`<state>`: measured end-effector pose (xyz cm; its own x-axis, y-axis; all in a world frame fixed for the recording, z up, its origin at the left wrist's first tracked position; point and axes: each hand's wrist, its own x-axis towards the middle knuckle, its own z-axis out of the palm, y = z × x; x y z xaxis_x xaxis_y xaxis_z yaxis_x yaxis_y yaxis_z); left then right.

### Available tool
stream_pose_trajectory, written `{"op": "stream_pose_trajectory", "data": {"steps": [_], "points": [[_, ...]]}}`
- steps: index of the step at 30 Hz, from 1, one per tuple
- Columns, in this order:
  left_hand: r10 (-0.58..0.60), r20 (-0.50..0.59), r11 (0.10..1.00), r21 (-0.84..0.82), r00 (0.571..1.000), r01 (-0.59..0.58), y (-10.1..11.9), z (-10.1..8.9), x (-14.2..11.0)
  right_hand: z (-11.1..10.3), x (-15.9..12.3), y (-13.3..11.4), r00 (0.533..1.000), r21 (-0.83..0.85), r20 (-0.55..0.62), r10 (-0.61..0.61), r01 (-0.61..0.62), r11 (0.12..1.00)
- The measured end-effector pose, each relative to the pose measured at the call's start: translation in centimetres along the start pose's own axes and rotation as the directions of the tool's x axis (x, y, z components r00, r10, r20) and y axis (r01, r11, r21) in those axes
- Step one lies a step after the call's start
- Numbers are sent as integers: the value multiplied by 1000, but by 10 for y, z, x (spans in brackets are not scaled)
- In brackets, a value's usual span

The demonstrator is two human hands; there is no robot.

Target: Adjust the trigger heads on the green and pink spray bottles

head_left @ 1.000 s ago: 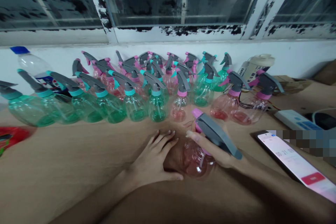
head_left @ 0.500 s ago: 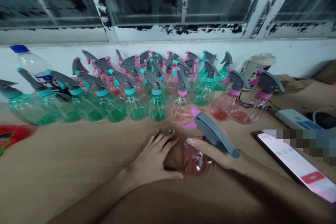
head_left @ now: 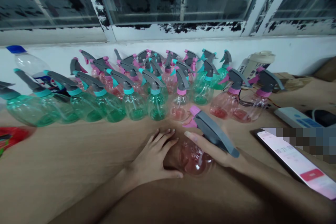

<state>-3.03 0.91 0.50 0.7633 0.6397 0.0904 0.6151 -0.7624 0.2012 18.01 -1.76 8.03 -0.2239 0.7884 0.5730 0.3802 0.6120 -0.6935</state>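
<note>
A spray bottle [head_left: 196, 157] with a clear pink body and a grey and pink trigger head stands on the table in front of me. My right hand [head_left: 215, 150] grips it around the neck, thumb across the near side and some fingers hidden behind the bottle. To its left, my left hand [head_left: 154, 157] lies flat on the table, fingers spread, holding nothing. Behind both hands runs a row of spray bottles, green ones such as the green spray bottle [head_left: 157, 106] at left and middle, and pink ones such as the pink spray bottle [head_left: 223, 103] at right.
More spray bottles crowd against the wall. A blue-capped plastic bottle [head_left: 28, 63] stands at far left, above a red packet [head_left: 15, 136]. At right lie a phone [head_left: 296, 164] with a lit timer, a white power strip [head_left: 296, 117] and a beige container [head_left: 258, 61].
My right thumb has shifted slightly up and left on the held spray bottle. My left hand stays flat in place. The view has moved very little.
</note>
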Motion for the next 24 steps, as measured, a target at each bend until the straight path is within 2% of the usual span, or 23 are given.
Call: {"op": "stream_pose_trajectory", "data": {"steps": [3, 6, 13, 21, 24], "points": [[-4, -6, 1000, -12, 1000, 4, 0, 0, 0, 0, 1, 0, 1000, 34, -21, -22, 23, 999], [-4, -8, 1000, -16, 1000, 4, 0, -1, 0, 0, 2, 2, 1000, 19, -6, -10, 10, 1000], [-9, -25, 999, -32, 1000, 8, 1, -1, 0, -1, 3, 0, 997, 40, 33, -71, 69, 997], [-16, -1, 999, -34, 1000, 16, 0, -2, 1, -3, -2, 4, 994, 82, 96, -46, 38, 996], [-29, 34, 999, -32, 999, 30, 1, -4, 2, -2, -4, 9, 993, 101, 120, 17, -29, 995]]}}
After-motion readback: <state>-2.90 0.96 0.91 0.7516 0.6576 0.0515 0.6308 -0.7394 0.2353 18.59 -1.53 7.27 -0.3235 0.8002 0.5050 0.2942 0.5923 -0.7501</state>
